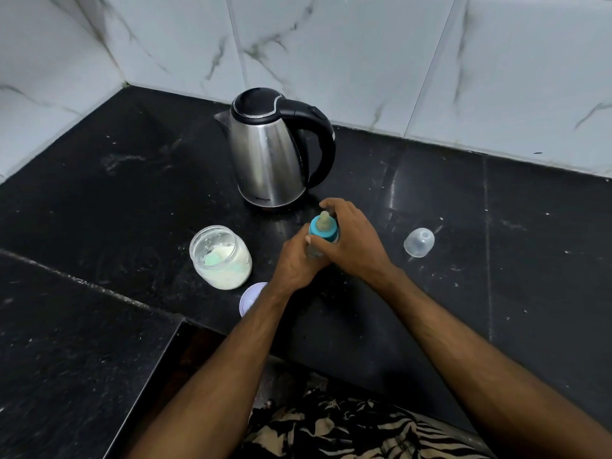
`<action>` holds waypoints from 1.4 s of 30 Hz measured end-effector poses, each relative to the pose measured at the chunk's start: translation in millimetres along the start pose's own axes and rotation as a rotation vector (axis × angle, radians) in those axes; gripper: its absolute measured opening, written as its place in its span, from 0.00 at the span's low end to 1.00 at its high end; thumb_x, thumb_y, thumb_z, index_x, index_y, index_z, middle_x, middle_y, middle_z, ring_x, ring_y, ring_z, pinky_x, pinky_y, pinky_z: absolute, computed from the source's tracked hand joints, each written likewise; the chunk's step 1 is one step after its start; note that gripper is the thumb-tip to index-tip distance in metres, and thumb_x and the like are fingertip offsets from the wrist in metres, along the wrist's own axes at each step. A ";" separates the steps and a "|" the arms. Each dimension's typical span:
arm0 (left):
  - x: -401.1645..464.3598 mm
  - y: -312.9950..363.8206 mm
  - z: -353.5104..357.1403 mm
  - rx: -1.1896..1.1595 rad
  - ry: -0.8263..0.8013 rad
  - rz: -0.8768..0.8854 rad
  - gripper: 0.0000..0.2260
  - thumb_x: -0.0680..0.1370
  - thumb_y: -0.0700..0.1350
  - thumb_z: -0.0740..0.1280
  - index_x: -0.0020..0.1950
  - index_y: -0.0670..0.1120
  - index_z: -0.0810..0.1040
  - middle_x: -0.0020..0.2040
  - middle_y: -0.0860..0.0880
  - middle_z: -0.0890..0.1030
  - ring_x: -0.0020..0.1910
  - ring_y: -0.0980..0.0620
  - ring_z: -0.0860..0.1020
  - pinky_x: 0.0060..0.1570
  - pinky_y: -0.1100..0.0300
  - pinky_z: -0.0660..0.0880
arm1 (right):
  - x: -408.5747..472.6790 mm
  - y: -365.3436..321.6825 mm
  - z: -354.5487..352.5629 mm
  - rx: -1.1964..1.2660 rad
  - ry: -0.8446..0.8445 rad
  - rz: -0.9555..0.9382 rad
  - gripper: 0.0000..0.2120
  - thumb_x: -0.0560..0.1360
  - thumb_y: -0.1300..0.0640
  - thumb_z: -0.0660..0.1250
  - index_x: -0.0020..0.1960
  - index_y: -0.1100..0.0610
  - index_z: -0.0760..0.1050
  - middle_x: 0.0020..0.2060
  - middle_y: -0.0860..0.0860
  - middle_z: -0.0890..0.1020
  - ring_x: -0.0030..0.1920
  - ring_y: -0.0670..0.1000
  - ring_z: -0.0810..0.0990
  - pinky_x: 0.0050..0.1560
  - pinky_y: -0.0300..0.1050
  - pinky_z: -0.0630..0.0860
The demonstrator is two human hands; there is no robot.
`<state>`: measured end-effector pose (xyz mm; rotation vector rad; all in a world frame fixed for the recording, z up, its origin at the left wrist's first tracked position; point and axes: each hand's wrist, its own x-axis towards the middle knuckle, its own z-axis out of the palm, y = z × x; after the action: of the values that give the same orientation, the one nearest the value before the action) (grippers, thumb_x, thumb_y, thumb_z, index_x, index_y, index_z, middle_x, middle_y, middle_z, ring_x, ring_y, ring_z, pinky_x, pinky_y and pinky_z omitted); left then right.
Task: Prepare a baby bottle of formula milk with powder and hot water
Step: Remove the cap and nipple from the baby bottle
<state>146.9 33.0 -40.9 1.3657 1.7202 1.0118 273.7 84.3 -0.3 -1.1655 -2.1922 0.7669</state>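
A baby bottle (324,230) with a blue collar and a pale teat stands on the black counter (132,180), mostly hidden by both hands. My left hand (296,260) grips its body from the left. My right hand (352,241) wraps round the blue collar from the right. An open clear jar of white formula powder (220,256) with a green scoop inside stands to the left. A steel electric kettle (270,154) with a black lid and handle stands behind, its lid shut.
The clear bottle cap (419,242) lies on its side to the right. A pale purple jar lid (250,298) lies near my left wrist. Marble-tiled walls close the back and left. The counter steps down at the front left.
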 end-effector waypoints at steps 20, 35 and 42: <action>6.2 -15.6 7.1 -0.017 0.071 -0.012 0.24 0.69 0.42 0.80 0.62 0.48 0.77 0.51 0.55 0.82 0.46 0.62 0.79 0.47 0.78 0.70 | -52.6 70.1 -49.4 0.227 0.048 0.152 0.27 0.70 0.62 0.76 0.67 0.53 0.72 0.59 0.46 0.78 0.56 0.41 0.77 0.55 0.28 0.72; 9.3 -20.7 7.7 0.021 0.064 0.004 0.22 0.69 0.45 0.80 0.60 0.51 0.76 0.51 0.57 0.82 0.48 0.62 0.80 0.49 0.73 0.72 | -84.9 108.6 -57.3 -0.087 -0.114 0.274 0.33 0.70 0.62 0.71 0.71 0.49 0.64 0.62 0.48 0.76 0.60 0.49 0.75 0.60 0.46 0.73; 9.0 -20.4 7.4 0.021 0.063 0.006 0.24 0.69 0.45 0.80 0.63 0.47 0.77 0.53 0.55 0.83 0.50 0.60 0.80 0.51 0.72 0.73 | -87.3 102.9 -60.3 -0.131 -0.095 0.229 0.33 0.72 0.59 0.73 0.73 0.52 0.64 0.65 0.50 0.75 0.64 0.51 0.74 0.61 0.46 0.72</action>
<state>143.0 40.1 -62.9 1.3660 1.7787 1.0533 413.6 71.4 -46.5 -1.4934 -2.2400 0.7960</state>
